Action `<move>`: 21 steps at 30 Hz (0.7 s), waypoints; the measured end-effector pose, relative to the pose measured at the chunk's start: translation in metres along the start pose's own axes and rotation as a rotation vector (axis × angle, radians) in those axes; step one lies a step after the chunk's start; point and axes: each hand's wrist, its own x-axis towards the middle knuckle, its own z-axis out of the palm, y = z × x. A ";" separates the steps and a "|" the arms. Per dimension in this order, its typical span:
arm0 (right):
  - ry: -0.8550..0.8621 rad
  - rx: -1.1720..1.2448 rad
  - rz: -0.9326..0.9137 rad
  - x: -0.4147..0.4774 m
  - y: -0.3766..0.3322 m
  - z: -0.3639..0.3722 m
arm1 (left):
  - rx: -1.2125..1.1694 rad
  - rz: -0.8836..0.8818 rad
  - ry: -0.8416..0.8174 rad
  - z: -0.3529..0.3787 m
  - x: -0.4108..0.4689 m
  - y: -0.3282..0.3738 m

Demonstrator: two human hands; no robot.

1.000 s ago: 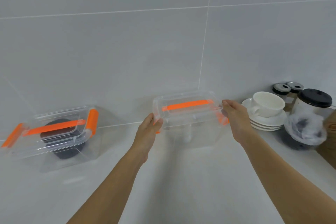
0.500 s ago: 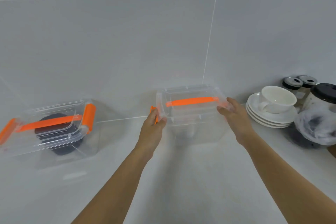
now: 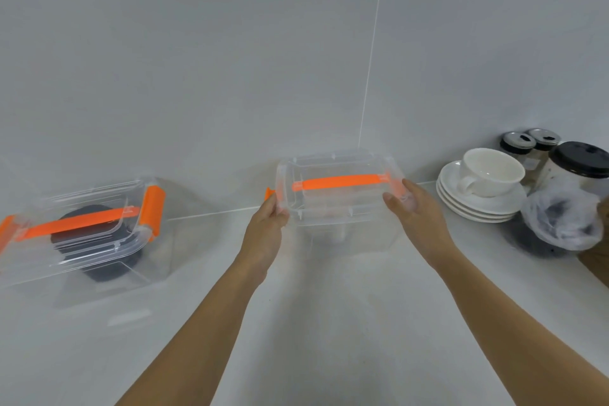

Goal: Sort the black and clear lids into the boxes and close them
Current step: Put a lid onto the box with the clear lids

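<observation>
Both hands have slid along the ends of the clear box point(image 3: 336, 204) by the wall: left hand point(image 3: 267, 227) pinches its left orange latch point(image 3: 269, 194), right hand point(image 3: 416, 208) presses its right end. Second box point(image 3: 82, 234), left on the tabletop point(image 3: 329, 323), holds black lids point(image 3: 99, 260).

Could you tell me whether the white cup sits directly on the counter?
No, the white cup sits on a stack of saucers.

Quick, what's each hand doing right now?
Left hand: gripping the left end of the clear box.
Right hand: gripping its right end.
</observation>
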 end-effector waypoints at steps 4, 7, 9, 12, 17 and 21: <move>-0.028 -0.059 -0.022 -0.003 0.004 -0.002 | 0.033 0.030 -0.022 -0.001 -0.007 -0.003; -0.013 -0.039 -0.011 0.000 0.006 -0.002 | 0.053 0.026 0.048 -0.003 -0.007 -0.003; 0.037 0.035 0.011 0.003 0.010 -0.002 | 0.036 -0.016 0.097 -0.005 -0.004 -0.003; 0.114 0.182 0.142 0.008 0.011 -0.003 | 0.002 -0.100 0.149 -0.007 0.001 -0.002; 0.002 0.331 0.450 0.021 0.017 -0.006 | -0.082 -0.316 0.203 -0.011 0.018 0.000; -0.100 0.435 0.474 0.021 0.014 -0.007 | -0.182 -0.348 0.124 -0.008 0.020 0.001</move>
